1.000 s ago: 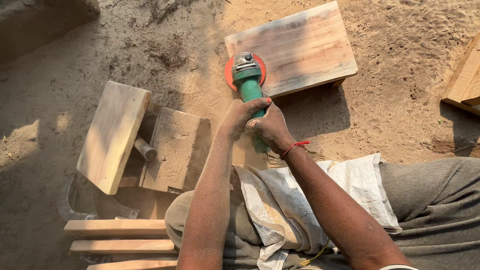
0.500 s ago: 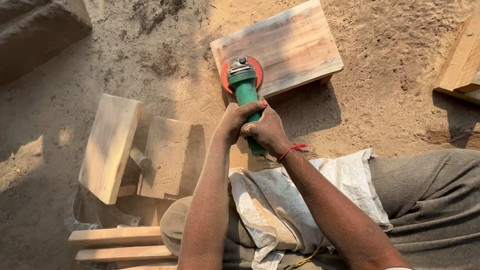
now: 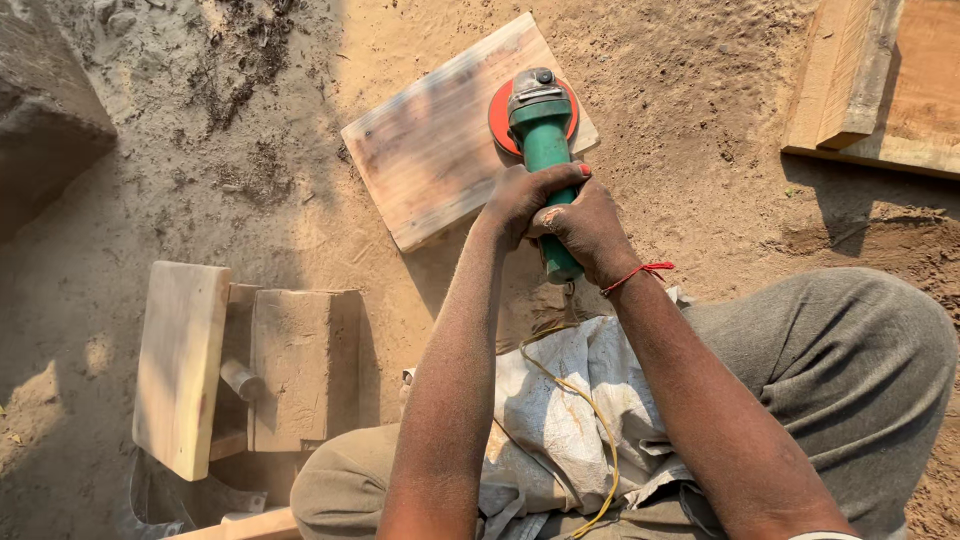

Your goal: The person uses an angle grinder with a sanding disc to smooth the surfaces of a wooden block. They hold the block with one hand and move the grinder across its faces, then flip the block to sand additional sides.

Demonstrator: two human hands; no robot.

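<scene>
Head view, only view. Both hands wrap the green angle grinder (image 3: pixel 547 150) at frame centre-top: left hand (image 3: pixel 520 200) clenched round the body from the left, right hand (image 3: pixel 588 232) clenched round the lower grip, red thread on that wrist. Red sanding disc (image 3: pixel 500 115) sits flat on the right end of the wooden board (image 3: pixel 440 150), which lies tilted on the sandy ground (image 3: pixel 680 90) in the upper middle of the frame. Step in hand, by my read: sanding the board face, disc at the right edge. The board's left part shows darker, greyer patches, so the next pass likely calls for sweeping the disc left across it, tool kept flat, both grips firm.

Yellow cord (image 3: pixel 590 420) trails from the grinder tail down over a pale cloth (image 3: pixel 560 410) on the person's lap, lower centre. Grey-trousered knee (image 3: pixel 850 370) at lower right.

Around: pale plank (image 3: pixel 180 365) at lower left, touching a dusty block (image 3: pixel 300 370), with a small cylindrical piece (image 3: pixel 240 380) between them. More timber (image 3: pixel 880 80) at upper right, well apart from the board. Dark slab (image 3: pixel 45 110) at upper left edge.

In the way: nothing on the board itself. The cord hangs loose near the forearms and could snag; the board is unclamped on loose sand and may shift.
</scene>
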